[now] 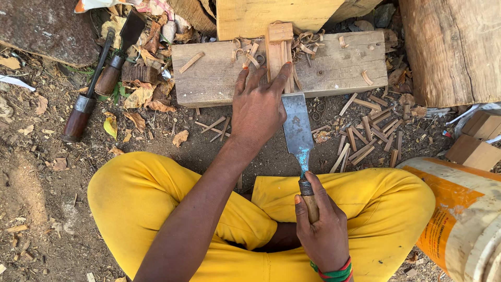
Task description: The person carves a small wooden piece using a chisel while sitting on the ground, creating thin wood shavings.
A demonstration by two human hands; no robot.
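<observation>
While right hand grips its wooden handle, chisel lies lengthwise, blade pointing away onto small wood piece, left hand open, fingers pressing plank, orange-and-cream bucket lower right.

A wooden block lies on the ground beyond the seated person's crossed legs. On it stands a small workpiece among shavings. The left hand rests on the block, just left of the chisel, whose handle sits in the right hand below. 2 more chisels lie far left. Cut sticks lie right of the blade, a bucket at the right edge.
</observation>
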